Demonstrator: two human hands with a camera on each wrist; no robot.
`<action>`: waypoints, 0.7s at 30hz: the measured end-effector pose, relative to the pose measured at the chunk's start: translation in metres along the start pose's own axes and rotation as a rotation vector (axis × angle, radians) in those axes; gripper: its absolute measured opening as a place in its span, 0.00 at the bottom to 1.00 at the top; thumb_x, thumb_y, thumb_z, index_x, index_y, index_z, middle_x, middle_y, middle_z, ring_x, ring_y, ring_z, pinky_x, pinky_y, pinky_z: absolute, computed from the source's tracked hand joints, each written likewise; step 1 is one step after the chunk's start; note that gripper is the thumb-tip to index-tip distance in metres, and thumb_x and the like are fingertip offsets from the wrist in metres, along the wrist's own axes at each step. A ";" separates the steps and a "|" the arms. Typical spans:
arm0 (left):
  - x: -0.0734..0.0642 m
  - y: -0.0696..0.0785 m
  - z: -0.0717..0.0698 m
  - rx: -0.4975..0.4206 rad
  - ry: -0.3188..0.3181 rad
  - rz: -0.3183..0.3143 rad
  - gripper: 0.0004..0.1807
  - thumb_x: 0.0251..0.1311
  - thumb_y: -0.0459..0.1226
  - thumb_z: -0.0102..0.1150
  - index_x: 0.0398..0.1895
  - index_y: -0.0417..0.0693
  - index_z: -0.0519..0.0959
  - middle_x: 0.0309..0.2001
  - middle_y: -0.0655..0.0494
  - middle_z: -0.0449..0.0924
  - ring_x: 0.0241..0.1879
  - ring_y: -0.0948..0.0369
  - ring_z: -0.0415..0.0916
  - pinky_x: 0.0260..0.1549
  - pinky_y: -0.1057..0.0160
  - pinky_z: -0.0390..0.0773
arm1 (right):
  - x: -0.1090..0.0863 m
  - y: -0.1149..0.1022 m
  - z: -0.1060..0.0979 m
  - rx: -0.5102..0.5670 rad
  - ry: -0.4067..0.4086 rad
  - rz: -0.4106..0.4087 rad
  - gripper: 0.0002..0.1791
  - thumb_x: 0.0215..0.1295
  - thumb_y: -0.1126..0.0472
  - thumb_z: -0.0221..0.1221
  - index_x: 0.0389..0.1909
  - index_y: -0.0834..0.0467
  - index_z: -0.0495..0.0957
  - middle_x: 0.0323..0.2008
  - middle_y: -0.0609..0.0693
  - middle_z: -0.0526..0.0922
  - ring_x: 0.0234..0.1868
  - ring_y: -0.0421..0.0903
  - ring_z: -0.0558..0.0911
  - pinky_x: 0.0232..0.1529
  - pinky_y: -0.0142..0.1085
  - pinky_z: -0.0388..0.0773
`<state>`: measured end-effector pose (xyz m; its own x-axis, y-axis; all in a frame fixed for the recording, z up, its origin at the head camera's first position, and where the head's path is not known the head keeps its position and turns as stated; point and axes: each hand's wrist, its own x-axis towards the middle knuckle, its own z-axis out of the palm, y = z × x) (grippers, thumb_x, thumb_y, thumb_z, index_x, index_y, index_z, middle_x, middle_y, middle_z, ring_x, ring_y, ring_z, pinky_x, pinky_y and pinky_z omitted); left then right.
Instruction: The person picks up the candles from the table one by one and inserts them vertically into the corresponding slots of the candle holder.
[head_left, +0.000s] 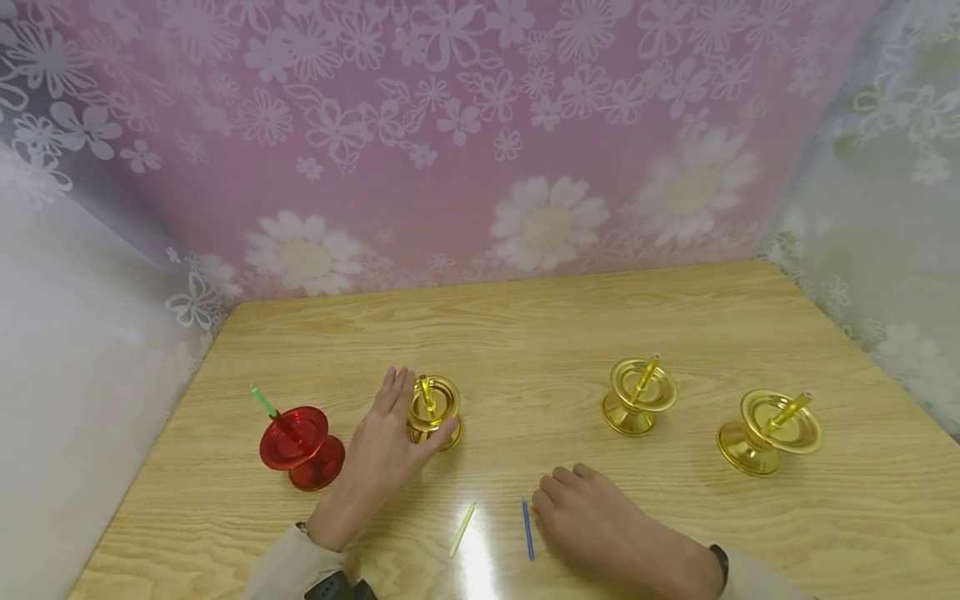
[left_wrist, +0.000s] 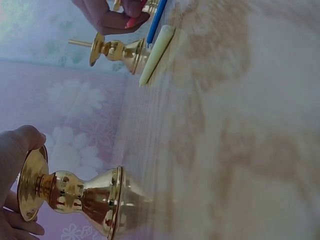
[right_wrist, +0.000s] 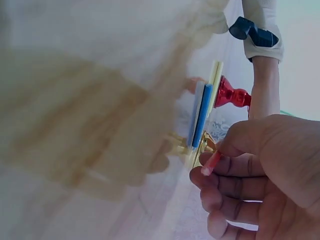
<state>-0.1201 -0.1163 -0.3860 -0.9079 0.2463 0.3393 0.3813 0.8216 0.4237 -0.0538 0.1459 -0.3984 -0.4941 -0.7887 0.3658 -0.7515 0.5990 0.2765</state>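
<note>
My left hand point(head_left: 382, 442) spans the dish of a gold candle holder point(head_left: 435, 397), thumb on one side of the rim and fingers on the other. In the left wrist view, the thumb tip rests on the rim of that gold holder point(left_wrist: 85, 195). My right hand point(right_wrist: 270, 170) pinches a short red candle point(right_wrist: 212, 163) between thumb and forefinger; the head view hides this candle. On the table between the hands lie a pale yellow candle point(head_left: 462, 530) and a blue candle point(head_left: 528, 530), the blue one close beside my right hand.
Left of my left hand stands a red candle holder point(head_left: 295, 439) bearing a green candle point(head_left: 264, 401). Toward the right are two more gold holders, one nearer the middle point(head_left: 632, 408) and another farther right point(head_left: 752, 442). A flowered pink backdrop point(head_left: 450, 192) rises behind the wooden table point(head_left: 525, 333).
</note>
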 end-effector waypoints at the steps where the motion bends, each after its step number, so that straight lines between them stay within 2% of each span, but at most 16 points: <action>1: 0.000 0.000 0.000 0.000 0.000 0.001 0.48 0.56 0.57 0.63 0.67 0.27 0.63 0.67 0.34 0.63 0.70 0.44 0.55 0.52 0.42 0.73 | 0.001 0.001 0.001 -0.002 0.012 0.001 0.25 0.76 0.57 0.36 0.18 0.55 0.72 0.17 0.43 0.67 0.19 0.40 0.64 0.19 0.28 0.59; 5: 0.000 -0.001 0.001 0.011 0.000 0.004 0.48 0.56 0.56 0.63 0.67 0.28 0.63 0.66 0.34 0.64 0.70 0.44 0.55 0.52 0.42 0.73 | 0.003 0.005 0.001 -0.019 0.028 0.004 0.29 0.78 0.57 0.31 0.19 0.55 0.72 0.18 0.44 0.68 0.19 0.40 0.64 0.19 0.28 0.59; 10: 0.000 -0.001 0.002 0.015 0.012 0.012 0.48 0.56 0.57 0.64 0.66 0.28 0.64 0.66 0.34 0.64 0.70 0.44 0.56 0.52 0.43 0.73 | 0.004 0.010 -0.001 -0.040 0.009 0.004 0.34 0.78 0.59 0.21 0.22 0.56 0.74 0.19 0.44 0.68 0.20 0.40 0.64 0.19 0.27 0.60; 14: -0.001 -0.002 0.003 0.012 0.025 0.017 0.48 0.55 0.57 0.64 0.66 0.28 0.64 0.66 0.34 0.64 0.70 0.44 0.56 0.52 0.43 0.73 | 0.005 0.013 -0.001 -0.039 0.028 0.023 0.35 0.78 0.60 0.18 0.22 0.58 0.73 0.21 0.45 0.68 0.21 0.41 0.65 0.20 0.28 0.62; 21: -0.001 -0.002 0.002 0.005 0.021 0.018 0.47 0.55 0.57 0.64 0.66 0.28 0.64 0.66 0.35 0.64 0.70 0.44 0.56 0.54 0.43 0.72 | 0.012 0.015 0.000 0.020 0.124 0.051 0.31 0.80 0.59 0.23 0.27 0.60 0.74 0.24 0.46 0.72 0.23 0.42 0.69 0.21 0.30 0.68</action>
<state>-0.1204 -0.1167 -0.3889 -0.8967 0.2505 0.3650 0.3970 0.8198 0.4127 -0.0708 0.1459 -0.3896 -0.4752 -0.7331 0.4866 -0.7356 0.6344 0.2374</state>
